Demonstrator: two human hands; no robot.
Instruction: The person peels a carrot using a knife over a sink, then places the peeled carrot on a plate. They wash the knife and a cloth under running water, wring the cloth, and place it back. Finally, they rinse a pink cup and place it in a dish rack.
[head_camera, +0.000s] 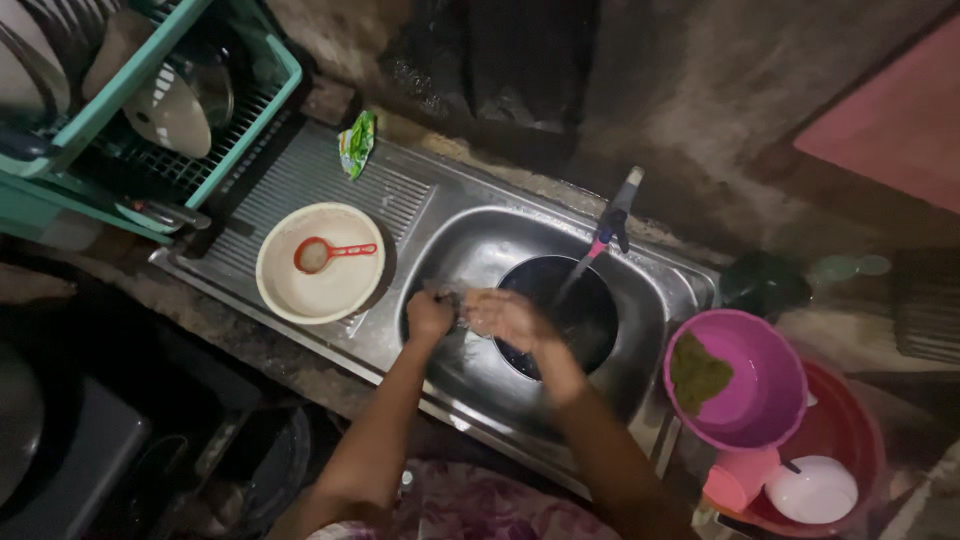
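Steel sink (470, 240) sunk in the bench, ribbed draining board to its left; green dish rack (150, 110) at the upper left corner, plates and a metal lid stacked in it; red tub (850, 420) at the lower right, white dish (812, 490) lying inside it; purple basin (770, 370) perched on the tub's rim just beside the sink, green scrub pad (697, 372) lying in it; dark round pan (580, 310) down in the sink bowl beneath the tap (612, 222); cream bowl (320, 262) on the draining board, small red strainer (322, 254) resting in it; right hand (508, 318) over the pan's near rim, fingers curled, blurred, grip impossible to tell; left hand (430, 315) just beside it over the sink, fingers closed around something small and dark, too blurred to name; green sachet (356, 143) on the draining board's far edge.
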